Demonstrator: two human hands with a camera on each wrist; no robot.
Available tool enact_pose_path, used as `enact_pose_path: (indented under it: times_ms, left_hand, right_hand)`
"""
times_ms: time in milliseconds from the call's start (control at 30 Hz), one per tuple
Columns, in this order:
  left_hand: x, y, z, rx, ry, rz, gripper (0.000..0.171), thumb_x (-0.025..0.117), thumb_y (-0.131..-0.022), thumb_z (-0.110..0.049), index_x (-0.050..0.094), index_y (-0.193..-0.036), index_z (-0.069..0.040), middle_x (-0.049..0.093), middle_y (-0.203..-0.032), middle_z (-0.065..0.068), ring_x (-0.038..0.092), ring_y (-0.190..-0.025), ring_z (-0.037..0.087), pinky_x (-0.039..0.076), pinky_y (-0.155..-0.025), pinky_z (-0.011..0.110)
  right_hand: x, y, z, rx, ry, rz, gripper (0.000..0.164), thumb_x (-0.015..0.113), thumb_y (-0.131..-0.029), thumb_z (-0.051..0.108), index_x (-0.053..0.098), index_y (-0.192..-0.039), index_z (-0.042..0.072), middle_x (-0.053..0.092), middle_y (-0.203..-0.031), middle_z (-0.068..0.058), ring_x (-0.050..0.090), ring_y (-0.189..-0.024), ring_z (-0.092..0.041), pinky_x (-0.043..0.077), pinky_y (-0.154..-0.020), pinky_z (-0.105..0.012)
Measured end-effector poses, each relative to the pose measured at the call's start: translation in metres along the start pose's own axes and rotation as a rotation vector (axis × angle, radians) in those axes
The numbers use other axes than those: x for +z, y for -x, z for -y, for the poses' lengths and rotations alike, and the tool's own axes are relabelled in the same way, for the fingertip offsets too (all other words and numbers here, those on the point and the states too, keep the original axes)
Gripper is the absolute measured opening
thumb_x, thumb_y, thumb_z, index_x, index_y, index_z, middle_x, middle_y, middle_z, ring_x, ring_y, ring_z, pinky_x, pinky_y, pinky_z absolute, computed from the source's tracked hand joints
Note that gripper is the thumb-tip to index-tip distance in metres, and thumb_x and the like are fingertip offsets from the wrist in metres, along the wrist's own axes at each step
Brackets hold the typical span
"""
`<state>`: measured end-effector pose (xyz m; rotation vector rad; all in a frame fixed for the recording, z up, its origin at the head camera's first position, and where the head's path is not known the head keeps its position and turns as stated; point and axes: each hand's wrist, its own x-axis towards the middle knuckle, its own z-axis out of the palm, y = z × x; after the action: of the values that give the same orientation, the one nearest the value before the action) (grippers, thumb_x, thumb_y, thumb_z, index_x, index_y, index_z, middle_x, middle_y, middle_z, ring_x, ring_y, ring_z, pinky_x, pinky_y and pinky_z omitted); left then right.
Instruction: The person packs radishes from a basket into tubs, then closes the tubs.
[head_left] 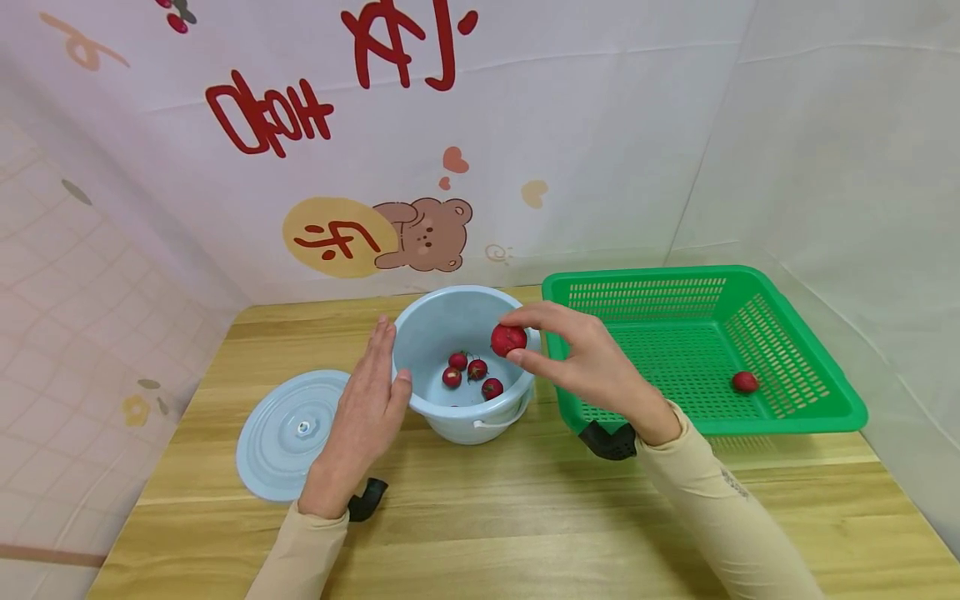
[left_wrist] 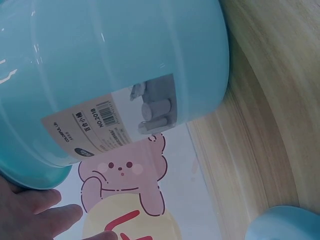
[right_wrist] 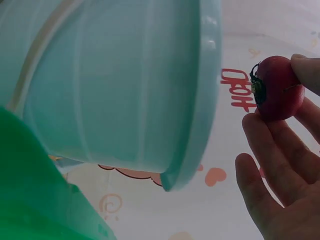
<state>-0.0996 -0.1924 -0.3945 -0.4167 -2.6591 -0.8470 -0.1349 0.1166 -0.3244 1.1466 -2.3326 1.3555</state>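
My right hand [head_left: 592, 358] pinches a red radish [head_left: 508, 339] between thumb and fingers, above the right side of the light blue bucket [head_left: 429, 333]. In the right wrist view, the held radish [right_wrist: 280, 87] has a dark stem stub facing the bucket's rim [right_wrist: 205, 95]. My left hand [head_left: 367, 417] is at the bucket's left rim with its fingers straight; in the left wrist view its fingertips [left_wrist: 42, 200] are by the rim, and contact is hard to tell. Several radishes [head_left: 477, 369] lie on the bucket's floor.
A green basket [head_left: 637, 333] stands right of the bucket, with one radish [head_left: 746, 382] inside at its right. To the left, a light blue lid [head_left: 273, 442] lies on the wooden table [head_left: 480, 517]. Behind the table hangs a printed white cloth [head_left: 600, 125].
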Motion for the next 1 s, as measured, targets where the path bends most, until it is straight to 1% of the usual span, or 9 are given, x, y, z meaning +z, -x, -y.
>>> enact_pose_path:
  times_ms: [200, 300, 400, 500, 600, 700, 867, 1000]
  left_hand:
    - [0.002, 0.0, 0.001, 0.016, 0.002, -0.011, 0.064, 0.043, -0.109, -0.026, 0.022, -0.163, 0.001, 0.018, -0.171, 0.014, 0.019, -0.157, 0.032, 0.026, -0.121, 0.061]
    - [0.001, 0.0, 0.0, 0.018, 0.004, -0.015, 0.064, 0.042, -0.109, -0.026, 0.022, -0.163, 0.001, 0.018, -0.172, 0.014, 0.019, -0.157, 0.032, 0.026, -0.121, 0.06]
    - [0.001, 0.0, -0.001, 0.01, 0.005, -0.011, 0.064, 0.042, -0.109, -0.027, 0.022, -0.164, 0.0, 0.018, -0.172, 0.013, 0.019, -0.157, 0.031, 0.025, -0.122, 0.059]
    - [0.0, 0.0, -0.002, 0.004, 0.005, -0.006, 0.064, 0.041, -0.109, -0.028, 0.022, -0.164, 0.0, 0.017, -0.172, 0.012, 0.019, -0.157, 0.03, 0.025, -0.123, 0.058]
    - [0.001, -0.001, -0.001, 0.002, 0.006, -0.004, 0.064, 0.043, -0.108, -0.025, 0.022, -0.164, 0.0, 0.018, -0.172, 0.014, 0.019, -0.157, 0.031, 0.025, -0.123, 0.058]
    - [0.001, -0.001, -0.001, 0.001, 0.005, -0.001, 0.064, 0.043, -0.108, -0.025, 0.022, -0.164, 0.0, 0.019, -0.171, 0.015, 0.018, -0.157, 0.031, 0.025, -0.123, 0.058]
    - [0.0, 0.0, -0.001, -0.004, 0.002, 0.002, 0.065, 0.042, -0.109, -0.028, 0.021, -0.164, 0.0, 0.016, -0.172, 0.011, 0.018, -0.158, 0.029, 0.025, -0.123, 0.058]
    - [0.0, 0.001, -0.001, 0.0, 0.001, 0.002, 0.065, 0.043, -0.109, -0.027, 0.021, -0.164, 0.0, 0.016, -0.173, 0.011, 0.018, -0.158, 0.029, 0.025, -0.123, 0.058]
  right_hand:
    - [0.009, -0.002, -0.004, -0.013, 0.028, 0.016, 0.037, 0.08, -0.092, 0.014, 0.072, -0.128, 0.016, 0.07, -0.123, 0.006, 0.062, -0.117, -0.013, 0.053, -0.1, -0.037]
    - [0.013, -0.003, -0.005, -0.013, 0.044, 0.028, 0.037, 0.08, -0.092, 0.015, 0.072, -0.128, 0.015, 0.07, -0.125, 0.005, 0.063, -0.116, -0.013, 0.055, -0.096, -0.04]
    - [0.017, -0.003, -0.005, -0.014, 0.07, 0.038, 0.037, 0.08, -0.092, 0.016, 0.072, -0.128, 0.014, 0.069, -0.127, 0.003, 0.063, -0.117, -0.015, 0.056, -0.095, -0.041]
    - [0.021, -0.004, -0.006, -0.02, 0.094, 0.049, 0.037, 0.08, -0.092, 0.018, 0.072, -0.129, 0.013, 0.069, -0.127, 0.003, 0.062, -0.12, -0.016, 0.055, -0.097, -0.039]
    - [0.025, -0.004, -0.007, -0.022, 0.114, 0.069, 0.038, 0.08, -0.092, 0.019, 0.072, -0.129, 0.012, 0.069, -0.128, 0.002, 0.062, -0.121, -0.016, 0.055, -0.098, -0.036]
    - [0.029, -0.005, -0.008, -0.017, 0.138, 0.09, 0.038, 0.08, -0.093, 0.02, 0.072, -0.129, 0.012, 0.069, -0.127, 0.002, 0.063, -0.118, -0.015, 0.056, -0.096, -0.035]
    - [0.036, -0.006, -0.008, -0.023, 0.199, 0.102, 0.035, 0.079, -0.094, 0.025, 0.073, -0.127, 0.015, 0.069, -0.125, 0.003, 0.065, -0.113, -0.014, 0.055, -0.093, -0.036]
    - [0.04, -0.007, -0.01, -0.041, 0.238, 0.098, 0.035, 0.078, -0.094, 0.026, 0.073, -0.126, 0.014, 0.07, -0.125, 0.002, 0.066, -0.113, -0.016, 0.054, -0.095, -0.037]
